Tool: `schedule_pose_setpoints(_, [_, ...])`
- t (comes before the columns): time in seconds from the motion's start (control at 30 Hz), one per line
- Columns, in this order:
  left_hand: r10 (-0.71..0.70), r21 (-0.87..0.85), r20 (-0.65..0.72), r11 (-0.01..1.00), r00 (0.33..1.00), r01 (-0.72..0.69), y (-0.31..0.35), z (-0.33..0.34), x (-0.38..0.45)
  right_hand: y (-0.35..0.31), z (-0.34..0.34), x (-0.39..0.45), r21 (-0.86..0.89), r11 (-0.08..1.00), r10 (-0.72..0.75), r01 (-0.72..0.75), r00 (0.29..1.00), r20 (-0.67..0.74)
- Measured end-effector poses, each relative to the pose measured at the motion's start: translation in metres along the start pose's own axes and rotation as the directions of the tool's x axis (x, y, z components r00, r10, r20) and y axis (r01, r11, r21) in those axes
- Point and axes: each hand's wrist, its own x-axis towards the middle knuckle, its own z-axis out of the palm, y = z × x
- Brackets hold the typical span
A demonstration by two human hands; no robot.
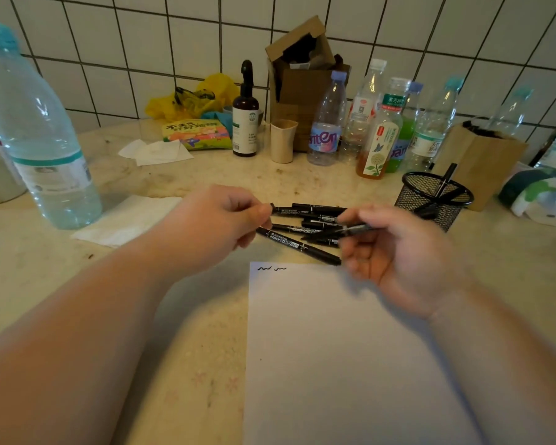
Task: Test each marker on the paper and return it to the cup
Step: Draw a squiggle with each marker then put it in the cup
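A white paper sheet (334,348) lies on the counter with two short black squiggles (272,269) near its top left corner. Just beyond it is a pile of several black markers (305,220). My right hand (395,248) grips one black marker (355,229) above the pile; the marker is blurred and points left. My left hand (225,216) has its fingers curled and pinches a small black piece, seemingly a marker cap (272,207), at the pile's left end. The black mesh cup (434,197) stands at the right with a marker or two inside.
A large water bottle (42,130) and a tissue (126,220) are at the left. Several bottles (376,123), a beige cup (282,141), a dark spray bottle (245,114), cardboard boxes (302,75) and a brown paper bag (482,165) line the tiled wall.
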Motion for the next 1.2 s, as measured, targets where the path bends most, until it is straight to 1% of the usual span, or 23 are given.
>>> schedule_pose_setpoints(0.03, [-0.003, 0.104, -0.018, 0.995, 1.000, 0.005, 0.001, 0.005, 0.001, 0.003, 0.004, 0.000, -0.046, 0.999, 0.025, -0.025, 1.000, 0.009])
schedule_pose_setpoints(0.1, [-0.015, 0.208, -0.013, 0.978, 1.000, 0.017, 0.000, 0.010, 0.000, 0.008, 0.011, -0.002, -0.102, 0.994, 0.029, -0.027, 0.999, 0.020])
schedule_pose_setpoints(0.3, [-0.018, 0.340, -0.014, 0.940, 1.000, 0.022, -0.003, 0.009, 0.001, 0.012, 0.012, -0.002, -0.256, 0.965, 0.046, -0.052, 0.999, -0.029])
schedule_pose_setpoints(0.43, [-0.034, 0.360, -0.017, 0.932, 0.999, 0.037, -0.004, 0.010, 0.002, 0.013, 0.013, 0.000, -0.308, 0.950, 0.029, -0.049, 0.997, -0.070])
schedule_pose_setpoints(0.53, [-0.016, 0.378, -0.029, 0.925, 0.999, 0.026, -0.006, 0.010, 0.002, 0.014, 0.011, 0.001, -0.317, 0.948, -0.002, -0.027, 0.996, -0.091])
schedule_pose_setpoints(0.73, [-0.017, 0.438, -0.020, 0.898, 1.000, 0.024, -0.007, 0.011, 0.001, 0.014, 0.014, -0.005, -0.322, 0.947, -0.034, 0.019, 0.999, -0.042])
schedule_pose_setpoints(0.97, [-0.054, 0.481, 0.012, 0.876, 0.998, 0.042, -0.008, 0.011, 0.001, 0.020, 0.016, -0.001, -0.374, 0.927, -0.021, -0.021, 0.994, -0.107])
schedule_pose_setpoints(1.2, [-0.058, 0.485, 0.030, 0.874, 0.998, 0.036, -0.006, 0.012, 0.000, 0.022, 0.016, 0.000, -0.392, 0.919, -0.017, -0.034, 0.992, -0.124])
